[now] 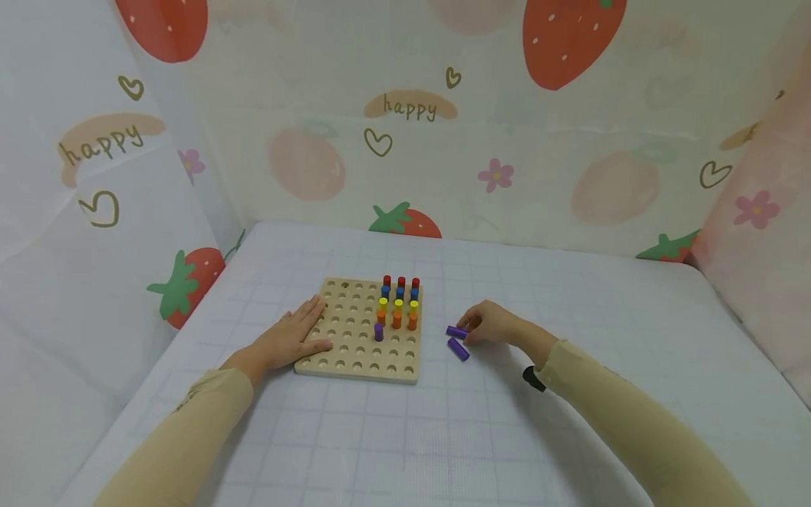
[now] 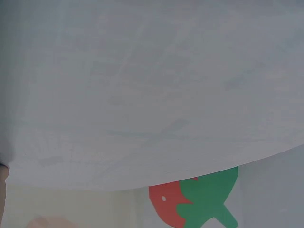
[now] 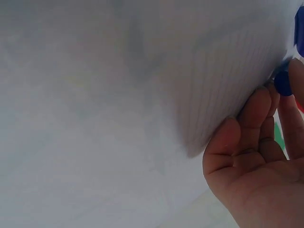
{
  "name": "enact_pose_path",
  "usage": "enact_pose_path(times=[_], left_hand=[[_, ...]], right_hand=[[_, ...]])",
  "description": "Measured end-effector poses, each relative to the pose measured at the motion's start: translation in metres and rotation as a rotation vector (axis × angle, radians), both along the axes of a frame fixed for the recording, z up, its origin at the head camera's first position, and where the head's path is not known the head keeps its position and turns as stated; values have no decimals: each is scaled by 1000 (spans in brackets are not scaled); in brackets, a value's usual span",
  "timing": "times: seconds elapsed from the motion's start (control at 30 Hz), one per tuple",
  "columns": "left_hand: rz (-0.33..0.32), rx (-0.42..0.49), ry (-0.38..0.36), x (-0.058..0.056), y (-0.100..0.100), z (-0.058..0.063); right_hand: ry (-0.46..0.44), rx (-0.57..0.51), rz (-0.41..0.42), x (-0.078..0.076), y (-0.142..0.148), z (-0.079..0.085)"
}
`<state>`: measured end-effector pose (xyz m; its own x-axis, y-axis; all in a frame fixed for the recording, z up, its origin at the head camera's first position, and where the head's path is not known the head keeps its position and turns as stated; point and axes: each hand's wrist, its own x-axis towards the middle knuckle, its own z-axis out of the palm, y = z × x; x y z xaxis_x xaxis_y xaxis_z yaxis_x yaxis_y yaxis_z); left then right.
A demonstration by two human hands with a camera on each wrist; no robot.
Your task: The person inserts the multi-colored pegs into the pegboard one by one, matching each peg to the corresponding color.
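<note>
A wooden pegboard (image 1: 355, 374) with rows of round holes lies on the table. In its upper right holes stand rows of three red (image 1: 401, 282), three blue (image 1: 400, 293), three yellow (image 1: 398, 305) and three orange pegs (image 1: 396, 320). One purple peg (image 1: 379, 332) stands below the leftmost orange one. My left hand (image 1: 291, 338) rests on the board's left side, fingers extended. To the right of the board, my right hand (image 1: 494, 324) pinches a purple peg (image 1: 454, 331) low at the table; its end (image 3: 283, 84) shows between thumb and fingers. Another purple peg (image 1: 458, 349) lies just below it.
A white cloth with a faint grid covers the table (image 1: 393, 443). Around its back and sides hang curtains (image 1: 538, 134) printed with strawberries, hearts and flowers. The left wrist view mostly shows the tablecloth (image 2: 142, 95) and its edge.
</note>
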<state>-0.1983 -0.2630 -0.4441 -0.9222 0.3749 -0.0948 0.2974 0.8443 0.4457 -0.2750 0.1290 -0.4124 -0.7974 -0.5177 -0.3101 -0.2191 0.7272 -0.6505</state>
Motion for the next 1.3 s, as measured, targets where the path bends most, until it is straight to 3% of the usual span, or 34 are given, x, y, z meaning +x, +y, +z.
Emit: enact_pose_path(times=[0.83, 1.3], left_hand=[[11, 2, -8, 0, -1, -1], [14, -5, -3, 1, 0, -1]], right_hand=[[-86, -144, -131, 6, 11, -1], [-112, -229, -140, 15, 9, 7]])
